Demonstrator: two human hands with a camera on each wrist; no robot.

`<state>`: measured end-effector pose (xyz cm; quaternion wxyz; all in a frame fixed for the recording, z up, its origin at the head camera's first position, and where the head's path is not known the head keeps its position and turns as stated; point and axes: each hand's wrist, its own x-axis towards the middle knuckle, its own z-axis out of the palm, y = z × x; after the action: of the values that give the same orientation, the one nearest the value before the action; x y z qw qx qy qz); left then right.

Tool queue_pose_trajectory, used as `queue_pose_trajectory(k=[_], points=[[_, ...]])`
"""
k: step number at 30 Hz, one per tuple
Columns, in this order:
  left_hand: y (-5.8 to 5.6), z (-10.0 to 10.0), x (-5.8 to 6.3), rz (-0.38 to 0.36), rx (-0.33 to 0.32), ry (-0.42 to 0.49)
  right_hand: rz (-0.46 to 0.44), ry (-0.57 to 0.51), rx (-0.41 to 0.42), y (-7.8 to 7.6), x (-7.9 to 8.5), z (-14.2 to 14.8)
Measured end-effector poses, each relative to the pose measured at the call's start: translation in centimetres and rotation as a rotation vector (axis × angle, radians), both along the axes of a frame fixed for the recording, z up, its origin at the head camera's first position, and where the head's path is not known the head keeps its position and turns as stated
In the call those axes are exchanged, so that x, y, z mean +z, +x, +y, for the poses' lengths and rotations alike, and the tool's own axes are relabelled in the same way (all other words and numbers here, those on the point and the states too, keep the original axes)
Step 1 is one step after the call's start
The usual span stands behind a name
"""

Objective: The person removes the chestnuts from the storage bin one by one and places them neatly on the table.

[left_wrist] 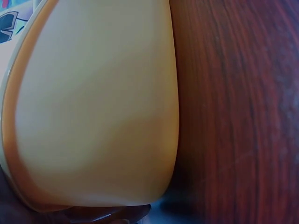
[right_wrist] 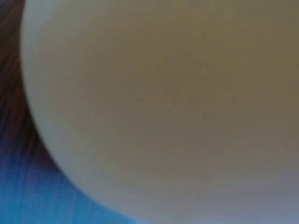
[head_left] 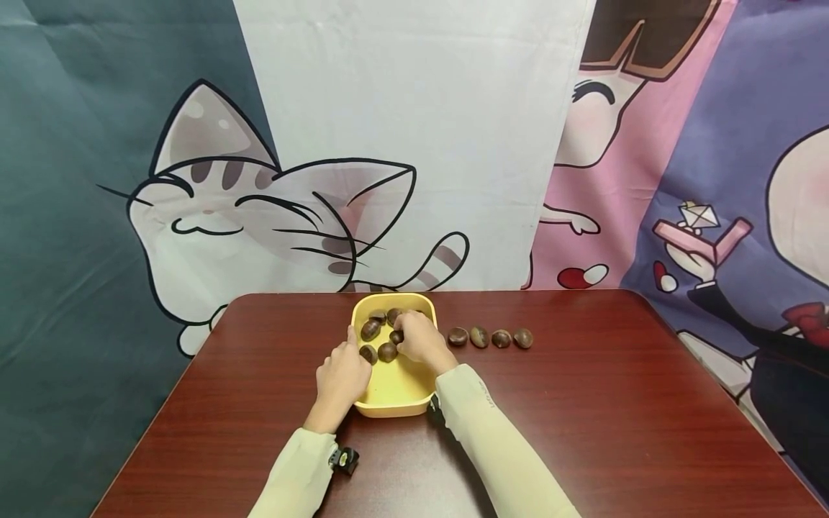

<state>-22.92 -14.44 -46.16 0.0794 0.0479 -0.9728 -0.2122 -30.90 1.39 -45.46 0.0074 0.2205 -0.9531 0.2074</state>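
Observation:
A yellow plastic box (head_left: pixel 395 412) stands on the table with several brown chestnuts in it, such as one chestnut (head_left: pixel 387 352) near its middle. My left hand (head_left: pixel 343 373) grips the box's left wall, thumb over the rim. In the left wrist view, the outer wall of the box (left_wrist: pixel 98 107) fills much of the picture. My right hand (head_left: pixel 424 339) reaches inside over the right rim, fingers bent down around a small chestnut (head_left: pixel 396 336); whether they pinch it is hidden. The right wrist view shows only a blurred pale surface.
Right of the box, a row of several chestnuts (head_left: pixel 479 337) lies on the reddish-brown wooden table (head_left: pixel 615 403). Behind the table's far edge hangs a cloth backdrop (head_left: pixel 414 108) with cartoon figures.

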Motion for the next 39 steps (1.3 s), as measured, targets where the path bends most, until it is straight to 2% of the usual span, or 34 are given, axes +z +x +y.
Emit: queue_pose_trajectory(k=[9, 16, 26, 39], points=[[0.1, 0.1, 0.1, -0.008, -0.005, 0.001, -0.034, -0.048, -0.015, 0.2, 0.0, 0.1], [0.2, 0.2, 0.0, -0.018, 0.006, 0.017, -0.008, -0.108, -0.004, 0.5, 0.1, 0.3], [0.2, 0.2, 0.1, -0.024, 0.007, 0.005, -0.033, -0.359, 0.072, 0.6, 1.1, 1.9], [0.3, 0.1, 0.1, 0.018, -0.007, -0.012, 0.024, -0.529, -0.001, 1.6, 2.3, 6.0]])
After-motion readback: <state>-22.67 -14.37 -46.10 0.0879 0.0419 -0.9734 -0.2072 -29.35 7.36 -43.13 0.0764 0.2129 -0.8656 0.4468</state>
